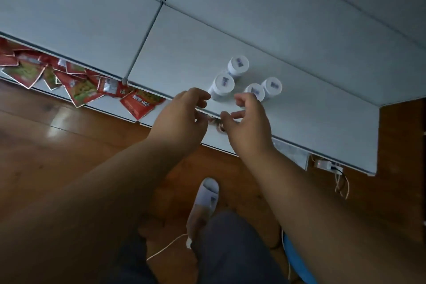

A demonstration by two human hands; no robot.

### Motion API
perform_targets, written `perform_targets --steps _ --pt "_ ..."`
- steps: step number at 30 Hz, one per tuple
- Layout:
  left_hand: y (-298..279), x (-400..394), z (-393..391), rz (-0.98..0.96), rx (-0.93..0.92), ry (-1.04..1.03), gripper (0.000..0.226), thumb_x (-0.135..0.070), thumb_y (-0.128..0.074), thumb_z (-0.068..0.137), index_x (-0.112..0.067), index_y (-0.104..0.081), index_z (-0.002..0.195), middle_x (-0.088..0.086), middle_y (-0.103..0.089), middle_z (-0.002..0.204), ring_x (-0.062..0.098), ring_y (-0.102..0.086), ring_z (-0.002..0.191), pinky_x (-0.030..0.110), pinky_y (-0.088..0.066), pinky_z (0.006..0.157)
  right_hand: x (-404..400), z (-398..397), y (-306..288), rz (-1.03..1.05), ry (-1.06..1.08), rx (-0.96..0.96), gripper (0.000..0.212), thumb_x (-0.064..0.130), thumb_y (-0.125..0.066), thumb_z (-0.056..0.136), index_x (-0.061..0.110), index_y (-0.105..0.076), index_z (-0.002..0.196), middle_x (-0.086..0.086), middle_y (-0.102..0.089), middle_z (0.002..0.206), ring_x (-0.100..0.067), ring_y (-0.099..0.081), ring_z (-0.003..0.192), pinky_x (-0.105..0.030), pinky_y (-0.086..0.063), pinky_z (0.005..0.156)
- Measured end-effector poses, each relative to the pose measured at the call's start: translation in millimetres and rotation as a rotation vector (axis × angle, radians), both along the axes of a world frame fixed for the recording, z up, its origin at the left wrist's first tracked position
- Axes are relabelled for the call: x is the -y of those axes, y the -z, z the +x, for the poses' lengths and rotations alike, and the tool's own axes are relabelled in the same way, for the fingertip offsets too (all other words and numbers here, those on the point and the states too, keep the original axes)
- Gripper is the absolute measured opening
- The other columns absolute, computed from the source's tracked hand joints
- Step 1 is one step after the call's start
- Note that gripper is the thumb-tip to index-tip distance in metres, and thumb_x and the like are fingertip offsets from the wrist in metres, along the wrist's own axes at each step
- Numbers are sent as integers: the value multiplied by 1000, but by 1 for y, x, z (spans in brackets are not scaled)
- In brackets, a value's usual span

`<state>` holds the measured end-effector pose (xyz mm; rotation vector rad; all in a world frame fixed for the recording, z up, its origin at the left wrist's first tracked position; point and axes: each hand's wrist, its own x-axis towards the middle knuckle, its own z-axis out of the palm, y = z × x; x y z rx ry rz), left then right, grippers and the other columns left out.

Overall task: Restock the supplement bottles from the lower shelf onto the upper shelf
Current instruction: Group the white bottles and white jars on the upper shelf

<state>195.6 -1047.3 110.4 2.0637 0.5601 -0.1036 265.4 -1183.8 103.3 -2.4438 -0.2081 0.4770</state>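
Several white supplement bottles stand upright on the pale upper shelf (pixel 184 53), seen from above by their round caps: one at the back (pixel 238 65), one front left (pixel 223 85) and two side by side at the right (pixel 254 92), (pixel 272 86). My left hand (pixel 184 113) hovers at the shelf's front edge, just left of the front-left bottle, fingers loosely curled and holding nothing. My right hand (pixel 246 122) hovers just in front of the right pair, also loosely curled and holding nothing. The lower shelf below my hands is mostly hidden.
Red snack packets (pixel 85 90) lie jumbled on the lower shelf at the left. The shelf ends at a corner on the right (pixel 378 108). Below are a wooden floor, my foot in a white slipper (pixel 205 196) and a thin white cable (pixel 166 249).
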Motion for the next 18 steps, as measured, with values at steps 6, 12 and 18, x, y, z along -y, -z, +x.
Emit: perform_targets --steps 6,12,18 --pt "63 0 35 18 -44 -56 43 -12 -55 96 -29 -49 135 -8 -59 126 10 -60 102 31 -55 87 -26 43 68 -105 -156 161 64 29 -65 92 28 -33 147 -5 -39 145 -25 -49 127 -36 -47 95" --pt "96 -17 64 36 -106 -45 42 -14 -53 97 -26 -48 136 -5 -58 129 15 -59 101 26 -51 75 -49 66 95 -269 -100 168 50 29 -54 98 30 -34 144 -8 -32 148 -32 -54 115 -35 -44 78" --pt "70 -28 37 -154 -133 -217 33 -28 -46 103 -27 -50 136 -5 -58 118 14 -61 96 25 -50 72 -48 39 56 181 0 -33 42 35 -61 95 33 -46 133 1 -52 134 -14 -52 112 -28 -47 87"
